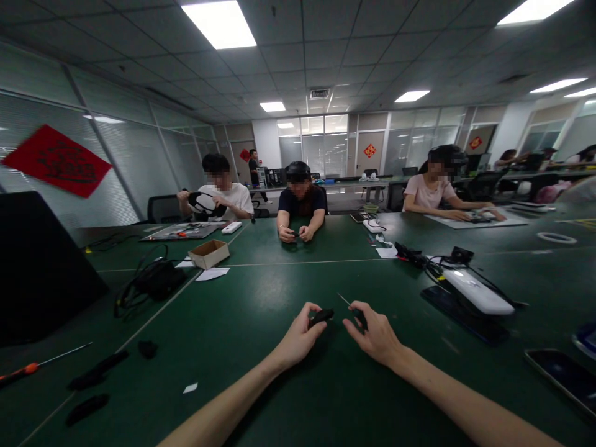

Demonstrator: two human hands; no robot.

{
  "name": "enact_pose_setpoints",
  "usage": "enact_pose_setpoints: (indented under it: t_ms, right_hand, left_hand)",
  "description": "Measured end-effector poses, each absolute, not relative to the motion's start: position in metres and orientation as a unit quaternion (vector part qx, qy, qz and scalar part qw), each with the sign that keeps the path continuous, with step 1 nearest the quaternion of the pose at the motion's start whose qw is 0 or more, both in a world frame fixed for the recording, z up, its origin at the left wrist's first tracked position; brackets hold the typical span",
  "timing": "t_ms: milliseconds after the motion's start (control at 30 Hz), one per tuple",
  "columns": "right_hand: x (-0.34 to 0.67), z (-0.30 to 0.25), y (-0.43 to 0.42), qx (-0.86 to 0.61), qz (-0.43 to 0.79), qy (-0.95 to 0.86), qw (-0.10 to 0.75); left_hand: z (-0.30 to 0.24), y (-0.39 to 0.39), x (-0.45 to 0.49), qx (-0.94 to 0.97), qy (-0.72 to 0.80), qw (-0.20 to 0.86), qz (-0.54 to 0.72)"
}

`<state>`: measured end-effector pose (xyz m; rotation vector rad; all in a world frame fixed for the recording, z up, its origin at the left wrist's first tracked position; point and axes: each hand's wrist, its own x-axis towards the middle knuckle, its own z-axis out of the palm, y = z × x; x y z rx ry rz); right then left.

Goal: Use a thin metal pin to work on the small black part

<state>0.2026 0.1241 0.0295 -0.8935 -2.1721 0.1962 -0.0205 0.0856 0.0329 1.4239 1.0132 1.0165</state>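
At near edge of dark green table (223, 323), just above the top: small black oblong plastic part (321, 317), pinched at near end btwn thumb & fingers of left hand (298, 340), prob. to leave far end free. Close beside: right hand (376, 338), closed pen-style on thin black-handled tool (359, 318), tip angled up, not touching part. Off to L, out of the way: orange-handled screwdriver (23, 371), loose black strips (97, 369). To R, well apart: white oblong device w/ cables (479, 297).
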Motion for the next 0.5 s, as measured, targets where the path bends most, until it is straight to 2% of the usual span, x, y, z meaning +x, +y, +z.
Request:
enact_pose_setpoints:
  t_ms: [200,500]
  right_hand:
    - [0.2006,0.0346,0.1167,-0.281,0.086,-0.905,0.306]
    - [0.199,0.0331,0.12,-0.257,0.083,-0.915,0.299]
  left_hand:
    - [0.0405,0.0813,-0.0217,0.628,0.434,0.514,0.391]
    - [0.0371,0.0844,-0.0233,0.663,0.423,0.491,0.374]
